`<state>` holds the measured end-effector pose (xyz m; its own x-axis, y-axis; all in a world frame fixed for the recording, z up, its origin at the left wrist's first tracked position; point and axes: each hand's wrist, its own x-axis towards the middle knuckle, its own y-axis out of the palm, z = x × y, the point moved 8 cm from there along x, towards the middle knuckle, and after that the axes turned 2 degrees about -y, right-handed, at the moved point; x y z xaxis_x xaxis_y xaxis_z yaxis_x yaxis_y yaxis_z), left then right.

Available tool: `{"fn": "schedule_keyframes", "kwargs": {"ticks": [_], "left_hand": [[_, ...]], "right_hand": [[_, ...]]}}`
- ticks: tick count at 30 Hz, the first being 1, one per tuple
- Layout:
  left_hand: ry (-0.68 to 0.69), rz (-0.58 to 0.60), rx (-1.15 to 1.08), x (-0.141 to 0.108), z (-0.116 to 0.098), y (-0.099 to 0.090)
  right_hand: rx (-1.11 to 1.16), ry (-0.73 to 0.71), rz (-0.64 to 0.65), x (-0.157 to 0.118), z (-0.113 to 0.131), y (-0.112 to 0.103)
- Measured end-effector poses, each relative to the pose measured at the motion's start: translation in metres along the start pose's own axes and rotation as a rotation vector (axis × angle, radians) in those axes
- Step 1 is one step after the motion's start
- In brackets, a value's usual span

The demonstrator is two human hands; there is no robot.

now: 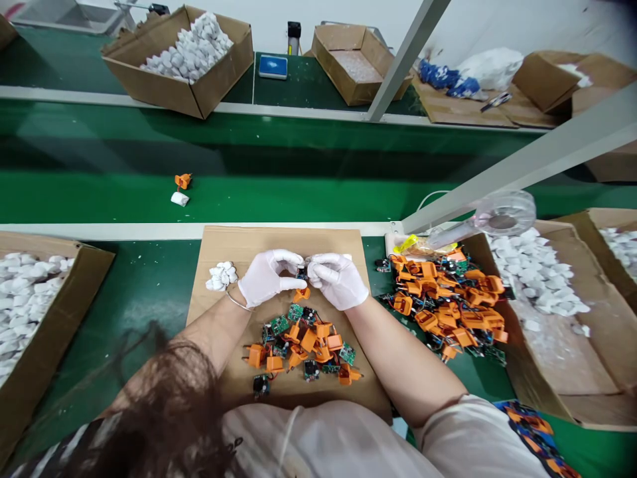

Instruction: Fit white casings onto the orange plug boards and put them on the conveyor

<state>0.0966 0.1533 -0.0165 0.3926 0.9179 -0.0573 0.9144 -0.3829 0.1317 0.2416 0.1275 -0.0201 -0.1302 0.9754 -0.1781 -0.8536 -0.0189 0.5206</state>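
Observation:
In white gloves, both my hands meet over a sheet of cardboard (pixel 209 249). My left hand (pixel 269 275) pinches a small dark circuit board (pixel 301 273) between thumb and fingers. My right hand (pixel 339 279) is closed at the board's right edge; its fingertips partly hide what they grip. Just below the board sits an orange plug housing (pixel 301 294). Nearer my body lies a loose heap of orange plug housings (pixel 308 340) with green circuit boards (pixel 279 324). A small pile of white pieces (pixel 221 275) is beside my left wrist.
A larger heap of orange plugs (pixel 448 305) lies to the right, beside a clear round-headed device (pixel 505 214). Cardboard boxes of white pieces stand left (pixel 94 279), right (pixel 592 372) and on the shelf (pixel 149 79). A slanting metal post (pixel 497 172) crosses the right side.

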Motion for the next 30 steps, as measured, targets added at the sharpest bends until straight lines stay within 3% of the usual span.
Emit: {"fn": "schedule_keyframes", "kwargs": {"ticks": [11, 16, 22, 26, 30], "left_hand": [[0.065, -0.02, 0.063, -0.004, -0.011, -0.003], [0.121, 0.015, 0.075, -0.007, -0.018, 0.003], [0.154, 0.053, 0.12, -0.009, -0.023, 0.007], [0.321, 0.061, 0.287, -0.017, -0.038, 0.012], [0.486, -0.002, 0.54, -0.026, -0.049, 0.015]], "right_hand": [[-0.014, 0.11, 0.05, -0.001, -0.016, 0.0], [-0.002, 0.175, 0.138, -0.007, -0.022, 0.012], [-0.014, 0.117, 0.101, -0.006, -0.022, 0.008], [-0.057, 0.051, 0.031, -0.002, -0.016, -0.001], [-0.118, 0.041, 0.028, -0.003, -0.015, -0.001]]}}
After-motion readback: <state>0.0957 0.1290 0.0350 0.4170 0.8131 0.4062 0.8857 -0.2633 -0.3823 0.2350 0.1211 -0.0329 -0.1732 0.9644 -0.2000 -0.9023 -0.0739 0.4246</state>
